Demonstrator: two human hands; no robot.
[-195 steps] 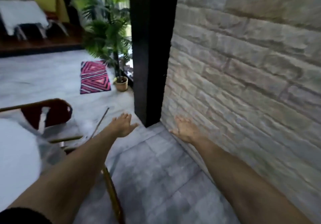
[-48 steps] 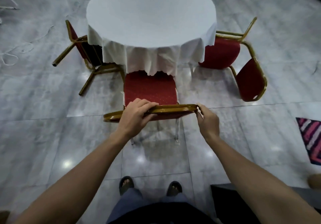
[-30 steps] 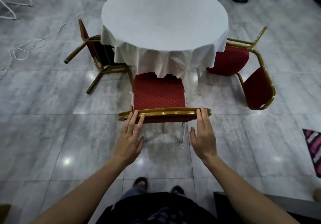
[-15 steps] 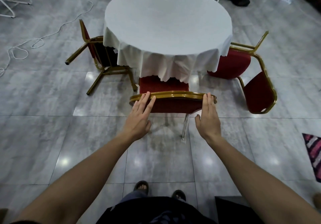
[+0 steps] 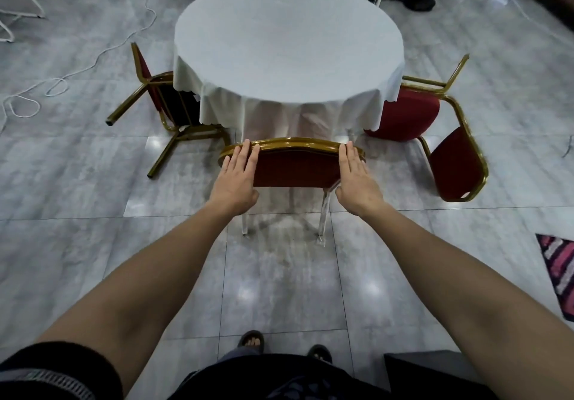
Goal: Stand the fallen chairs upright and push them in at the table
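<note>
While both flat palms rest on its backrest, the near chair (image 5: 292, 163) stands upright with its seat hidden under the tablecloth (image 5: 289, 111).

Table (image 5: 287, 45): round, draped in white, cloth hem hanging just ahead of the backrest.
Left hand (image 5: 237, 179): fingers extended and together, laid over the gold top rail, gripping nothing.
Right hand (image 5: 355, 179): same pose at the rail's right end, fingers straight, not curled.
Left fallen chair (image 5: 164, 104): on its side beside the table, legs pointing outward.
Right fallen chair (image 5: 435, 126): tipped over, seat by the cloth.
Risk, snag: further pushing could catch the hem and drag the cloth.
Risk, slip: unwrapped palms could slide off the rail.
Risk, trip: the outflung legs and the white cable (image 5: 62, 80) lie near the walking path.
</note>
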